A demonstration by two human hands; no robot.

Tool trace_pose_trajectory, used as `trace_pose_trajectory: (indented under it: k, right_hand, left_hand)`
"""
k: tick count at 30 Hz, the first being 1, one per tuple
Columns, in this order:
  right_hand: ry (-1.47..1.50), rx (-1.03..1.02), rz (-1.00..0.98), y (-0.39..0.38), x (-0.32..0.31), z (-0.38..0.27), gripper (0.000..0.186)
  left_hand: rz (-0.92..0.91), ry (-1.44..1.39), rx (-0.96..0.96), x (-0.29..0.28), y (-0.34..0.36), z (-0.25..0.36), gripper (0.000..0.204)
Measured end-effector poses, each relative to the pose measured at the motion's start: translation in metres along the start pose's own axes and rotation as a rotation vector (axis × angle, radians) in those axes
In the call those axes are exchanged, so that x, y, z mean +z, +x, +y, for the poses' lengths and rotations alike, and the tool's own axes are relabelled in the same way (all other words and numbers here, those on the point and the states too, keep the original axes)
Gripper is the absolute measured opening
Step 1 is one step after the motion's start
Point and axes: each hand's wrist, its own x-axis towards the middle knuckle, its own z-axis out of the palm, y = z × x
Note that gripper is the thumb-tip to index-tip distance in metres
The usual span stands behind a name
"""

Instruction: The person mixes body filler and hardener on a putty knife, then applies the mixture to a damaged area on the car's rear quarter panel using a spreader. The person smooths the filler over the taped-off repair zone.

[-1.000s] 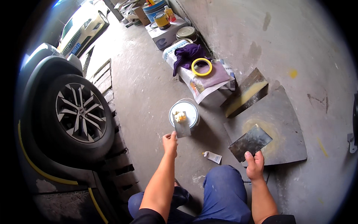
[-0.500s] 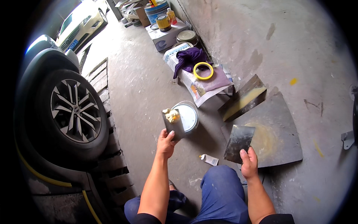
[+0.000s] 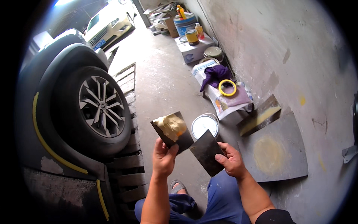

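Observation:
My left hand [image 3: 164, 160] grips a dark, flat putty spreader [image 3: 184, 142] by its lower edge. Cream putty [image 3: 168, 126] with an orange streak lies spread on its upper part. A second dark spreader [image 3: 206, 154] is in my right hand [image 3: 232, 161], thumb on its face and fingers behind. The two spreaders are side by side, their near corners close together; whether they touch I cannot tell. Just beyond them a can with a white lid [image 3: 204, 126] stands on the floor, partly covered by the right spreader.
A car wheel [image 3: 102, 106] and yellow-taped bodywork [image 3: 56, 149] are on the left. To the right, a grey panel [image 3: 294, 149] with a putty ring leans by the wall. Farther off, a covered stand bears a purple cloth [image 3: 216, 76] and yellow tape roll [image 3: 227, 87]; cans and bottles stand behind.
My right hand has brought its spreader leftward from in front of the panel to beside the left one. The putty now looks smeared out rather than heaped. The view has turned left.

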Motion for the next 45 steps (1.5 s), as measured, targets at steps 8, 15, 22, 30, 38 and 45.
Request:
trace_pose_trajectory:
  k: [8,15,22,30,38,45]
  right_hand:
    - [-0.014,-0.044,-0.186,0.03,0.039,-0.014,0.041]
    - [0.069,0.001,-0.401,0.048,0.077,-0.027,0.041]
    - [0.061,-0.069,-0.676,0.071,0.128,-0.058,0.039]
    - [-0.148,-0.492,-1.202,0.053,0.212,-0.061,0.045]
    - [-0.386,-0.57,-1.282,0.054,0.241,-0.018,0.058]
    - [-0.661,-0.575,-1.33,0.055,0.25,0.029,0.046]
  left_hand:
    - [0.001,0.068,0.066,0.005,-0.038,0.038,0.052]
    - [-0.024,0.743,0.087,0.009,-0.072,0.088,0.036]
    - [0.294,0.959,-0.195,-0.023,-0.146,0.109,0.034]
    - [0.426,-0.094,0.104,-0.044,-0.225,0.115,0.04]
    - [0.473,-0.027,0.042,-0.08,-0.263,0.129,0.041]
    - [0.405,-0.243,0.248,-0.095,-0.263,0.149,0.037]
